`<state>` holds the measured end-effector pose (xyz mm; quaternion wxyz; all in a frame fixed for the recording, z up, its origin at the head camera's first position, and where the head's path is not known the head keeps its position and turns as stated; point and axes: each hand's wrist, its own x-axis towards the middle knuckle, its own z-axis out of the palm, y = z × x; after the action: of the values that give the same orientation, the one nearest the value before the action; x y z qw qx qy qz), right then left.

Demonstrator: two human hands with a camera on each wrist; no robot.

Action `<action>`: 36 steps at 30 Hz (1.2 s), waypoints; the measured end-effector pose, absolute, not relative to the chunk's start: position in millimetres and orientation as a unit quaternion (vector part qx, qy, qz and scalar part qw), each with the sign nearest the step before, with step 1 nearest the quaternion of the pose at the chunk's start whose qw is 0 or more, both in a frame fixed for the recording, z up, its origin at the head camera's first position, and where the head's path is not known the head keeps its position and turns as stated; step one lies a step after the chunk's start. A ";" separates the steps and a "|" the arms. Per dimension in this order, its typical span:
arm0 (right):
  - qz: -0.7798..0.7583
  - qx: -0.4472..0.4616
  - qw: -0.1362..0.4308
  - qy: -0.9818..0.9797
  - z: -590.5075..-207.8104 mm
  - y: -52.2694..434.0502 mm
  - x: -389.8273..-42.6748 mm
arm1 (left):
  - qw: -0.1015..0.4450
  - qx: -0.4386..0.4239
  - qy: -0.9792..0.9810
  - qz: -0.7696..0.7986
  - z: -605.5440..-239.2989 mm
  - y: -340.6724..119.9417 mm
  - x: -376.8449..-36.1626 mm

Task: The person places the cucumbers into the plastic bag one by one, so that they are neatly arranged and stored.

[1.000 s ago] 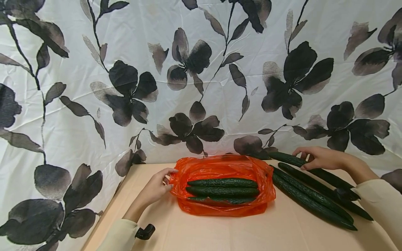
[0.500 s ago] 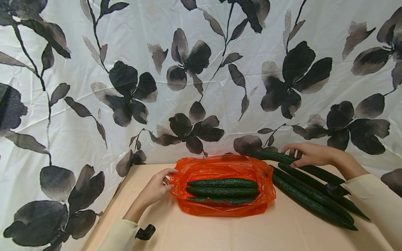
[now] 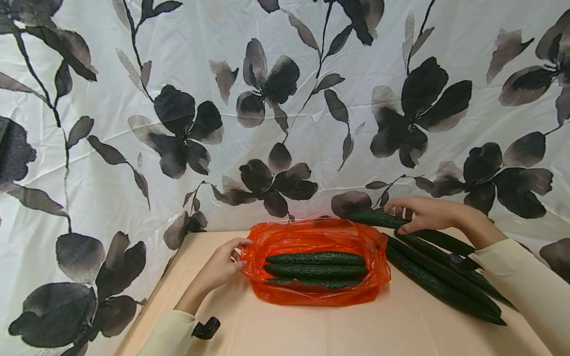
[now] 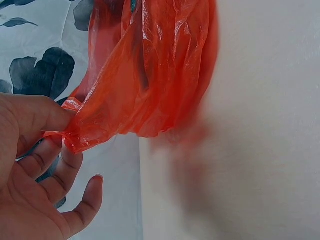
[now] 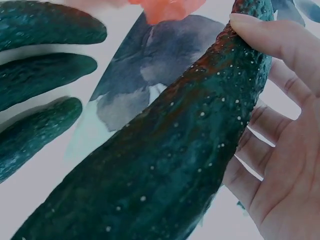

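Observation:
A red plastic bag (image 3: 311, 296) lies on the table with its mouth spread, several cucumbers (image 3: 316, 271) side by side inside it. My left hand (image 3: 221, 264) pinches the bag's left edge between thumb and fingers; the left wrist view shows the gathered red film (image 4: 80, 140) there. My right hand (image 3: 429, 215) grips a long dark green cucumber (image 5: 165, 145) around its upper part, thumb on one side and fingers on the other. In the head view, this cucumber's far end reaches the bag's upper right corner.
Several more cucumbers (image 3: 438, 282) lie slanting on the table to the right of the bag, under my right forearm. Behind the light table (image 3: 285, 331) hangs a white cloth (image 3: 311, 29) with dark flowers, close to the bag's back edge.
My right hand has moved left with the cucumber, bringing its end over to the bag's upper right corner. My left hand and the bag have stayed in place.

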<state>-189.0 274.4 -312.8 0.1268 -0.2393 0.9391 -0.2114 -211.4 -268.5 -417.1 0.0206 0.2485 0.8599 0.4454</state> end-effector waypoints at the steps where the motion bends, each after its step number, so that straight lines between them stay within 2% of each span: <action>1: -0.205 -0.243 0.124 0.940 -311.9 272.6 -190.2 | 0.020 0.248 0.860 0.445 -416.9 -268.4 -211.7; 36: -0.158 -0.312 0.115 0.930 -285.3 191.2 -206.9 | 0.024 0.238 0.870 0.431 -415.6 -267.9 -215.0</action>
<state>-206.9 191.2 -285.3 0.1152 -0.3121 0.9298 -0.1575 -215.0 -267.9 -415.6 0.0238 0.2382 0.8701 0.4308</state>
